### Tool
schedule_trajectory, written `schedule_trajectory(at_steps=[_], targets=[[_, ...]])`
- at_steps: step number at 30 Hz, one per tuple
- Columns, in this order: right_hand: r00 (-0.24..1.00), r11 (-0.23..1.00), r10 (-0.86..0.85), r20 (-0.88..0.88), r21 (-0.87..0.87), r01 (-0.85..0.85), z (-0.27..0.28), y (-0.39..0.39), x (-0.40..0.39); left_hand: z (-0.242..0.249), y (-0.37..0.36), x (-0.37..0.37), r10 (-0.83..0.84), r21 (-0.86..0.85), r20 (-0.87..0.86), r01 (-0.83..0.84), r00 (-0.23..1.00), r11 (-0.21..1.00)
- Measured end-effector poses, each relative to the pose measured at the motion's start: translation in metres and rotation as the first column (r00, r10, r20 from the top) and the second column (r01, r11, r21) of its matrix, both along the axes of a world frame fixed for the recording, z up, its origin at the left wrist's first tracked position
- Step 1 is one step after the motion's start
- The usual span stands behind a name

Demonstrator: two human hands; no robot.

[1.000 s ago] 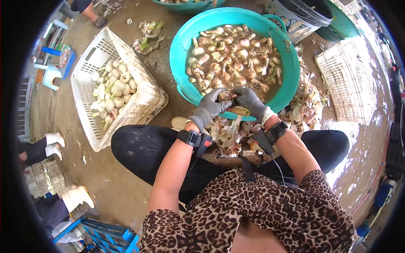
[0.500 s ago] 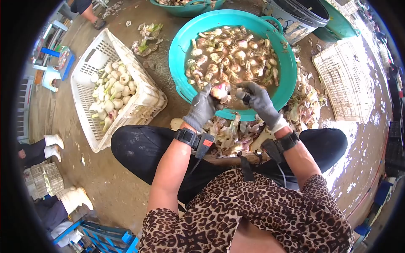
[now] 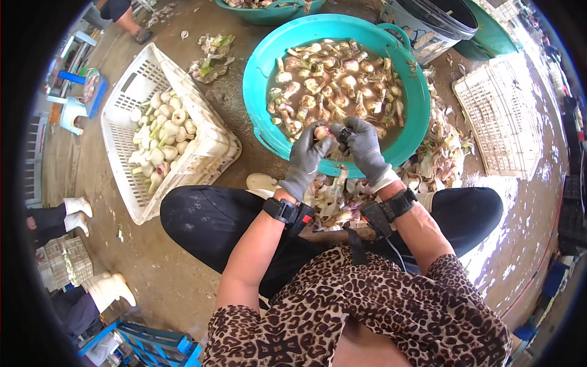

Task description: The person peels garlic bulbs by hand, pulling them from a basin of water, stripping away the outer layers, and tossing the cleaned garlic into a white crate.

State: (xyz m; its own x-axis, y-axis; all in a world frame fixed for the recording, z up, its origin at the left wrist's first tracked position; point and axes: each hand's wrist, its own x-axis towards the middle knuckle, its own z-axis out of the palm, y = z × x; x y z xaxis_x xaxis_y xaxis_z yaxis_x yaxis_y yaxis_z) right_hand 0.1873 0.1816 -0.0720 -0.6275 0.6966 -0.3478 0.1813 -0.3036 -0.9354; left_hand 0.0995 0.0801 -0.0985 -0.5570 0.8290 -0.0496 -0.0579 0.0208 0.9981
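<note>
My left hand [image 3: 307, 155], in a grey glove, is closed round a reddish-white garlic bulb [image 3: 322, 132] over the near rim of a teal tub [image 3: 260, 101]. Beside it my right hand [image 3: 365, 147], also gloved, has its fingers bent together against the bulb's right side; whether they pinch anything is too small to tell. Muddy water and many unpeeled garlic bulbs [image 3: 348, 82] fill the tub. To the left, a white crate [image 3: 211, 137] holds pale, cleaned bulbs [image 3: 168, 131]. Peeled skins [image 3: 333, 199] lie below my hands.
More skins [image 3: 443, 147] heap right of the tub. An upturned white crate [image 3: 501, 119] lies farther right. Buckets [image 3: 428, 37] and another teal tub [image 3: 269, 12] stand behind. White boots [image 3: 110, 290] of a person, a blue stool [image 3: 95, 95] and another person's foot [image 3: 143, 35] are at left.
The right hand has come left and down, closer to the left hand. The left hand has shifted slightly right, and its bulb is now more covered by the fingers.
</note>
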Motion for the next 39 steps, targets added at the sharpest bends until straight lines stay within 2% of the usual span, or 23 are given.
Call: schedule_trajectory(at_steps=[2, 3, 5, 6, 8, 9, 11, 15, 16, 17, 19, 20, 21, 22, 24, 25, 26, 27, 29, 33, 35, 37, 39], targets=[[0.994, 0.994, -0.074, -0.082, -0.084, 0.067, -0.003, -0.003, -0.001, -0.007, -0.001, -0.001, -0.01, 0.081, 0.191, -0.006, 0.982, 0.997], [0.994, 0.994, -0.073, -0.082, -0.087, 0.066, -0.006, -0.002, -0.001, -0.004, -0.002, 0.0, -0.008, 0.079, 0.19, -0.007, 0.982, 0.997], [0.997, 0.981, 0.076, 0.022, 0.177, -0.078, -0.012, 0.003, 0.0, 0.001, -0.002, 0.001, -0.079, 0.18, 0.57, -0.03, 0.818, 0.983], [0.997, 0.981, 0.075, 0.022, 0.176, -0.078, -0.007, 0.002, 0.0, 0.004, -0.002, 0.0, -0.079, 0.179, 0.57, -0.03, 0.818, 0.983], [0.997, 0.998, 0.054, -0.049, 0.042, -0.052, 0.003, 0.002, -0.001, 0.007, 0.0, 0.0, -0.092, 0.196, 0.368, 0.019, 0.925, 0.98], [0.997, 0.998, 0.055, -0.047, 0.041, -0.053, 0.001, 0.002, 0.0, 0.007, 0.0, 0.002, -0.091, 0.196, 0.37, 0.019, 0.925, 0.98], [0.999, 0.964, 0.042, 0.011, 0.264, -0.044, -0.008, 0.002, -0.001, 0.007, 0.001, 0.008, 0.057, 0.078, 0.019, -0.058, 0.998, 0.995], [0.992, 0.953, 0.037, 0.117, 0.294, -0.071, -0.012, 0.0, -0.003, 0.011, -0.005, 0.004, 0.046, -0.051, -0.07, -0.05, 0.996, 0.997], [0.995, 0.983, 0.06, 0.084, 0.168, -0.073, -0.006, -0.002, -0.002, 0.007, -0.005, 0.003, 0.047, -0.052, -0.068, -0.051, 0.997, 0.997], [0.996, 0.996, 0.078, 0.047, 0.039, -0.08, -0.002, -0.003, -0.002, 0.003, -0.005, 0.003, 0.05, -0.016, 0.021, -0.05, 0.999, 0.999], [0.993, 0.992, 0.115, 0.038, 0.038, -0.116, -0.002, -0.001, -0.002, -0.001, -0.005, -0.001, 0.05, 0.021, 0.108, -0.053, 0.993, 0.998], [0.988, 0.988, 0.149, 0.032, 0.037, -0.15, -0.002, 0.001, -0.001, -0.004, -0.006, -0.002, -0.051, 0.116, 0.446, -0.002, 0.893, 0.993], [0.988, 0.988, 0.149, 0.033, 0.038, -0.15, -0.003, 0.003, 0.001, -0.005, -0.006, -0.004, -0.172, 0.222, 0.716, 0.013, 0.676, 0.975], [0.987, 0.989, 0.149, -0.062, -0.014, -0.15, -0.005, 0.005, 0.002, -0.007, -0.004, -0.004, -0.172, 0.223, 0.716, 0.013, 0.676, 0.975], [0.977, 0.986, 0.144, -0.156, -0.065, -0.155, -0.003, 0.004, 0.001, -0.006, 0.0, -0.005, -0.048, 0.18, 0.421, -0.032, 0.906, 0.983], [0.986, 0.989, 0.137, -0.093, 0.068, -0.131, 0.001, 0.001, 0.0, -0.003, 0.0, -0.004, -0.048, 0.181, 0.422, -0.033, 0.905, 0.983], [0.992, 0.973, 0.121, -0.03, 0.202, -0.113, 0.004, -0.001, -0.001, 0.001, -0.002, -0.001, 0.04, 0.068, 0.129, -0.049, 0.991, 0.996], [0.992, 0.973, 0.12, -0.03, 0.202, -0.112, 0.0, -0.001, -0.001, 0.008, -0.003, 0.003, 0.09, -0.035, -0.184, -0.098, 0.979, 0.995], [0.993, 0.98, 0.045, 0.109, 0.189, -0.065, -0.01, 0.0, -0.004, 0.013, -0.003, 0.008, 0.134, 0.0, -0.108, -0.135, 0.985, 0.991], [0.998, 0.981, 0.037, 0.045, 0.191, -0.045, -0.007, -0.006, -0.005, 0.009, -0.002, 0.006, 0.119, 0.085, 0.057, -0.124, 0.991, 0.989], [0.998, 0.996, 0.059, -0.003, 0.066, -0.059, -0.004, -0.009, -0.004, 0.002, -0.001, 0.004, 0.14, 0.114, 0.126, -0.155, 0.982, 0.981], [0.995, 0.993, 0.096, -0.001, 0.066, -0.095, 0.001, -0.007, -0.004, -0.001, -0.002, 0.003, -0.025, 0.141, 0.643, -0.087, 0.765, 0.986], [0.992, 0.99, 0.126, 0.0, 0.066, -0.126, 0.001, -0.003, -0.001, 0.003, -0.004, -0.001, 0.009, 0.066, 0.705, -0.078, 0.709, 0.995]])
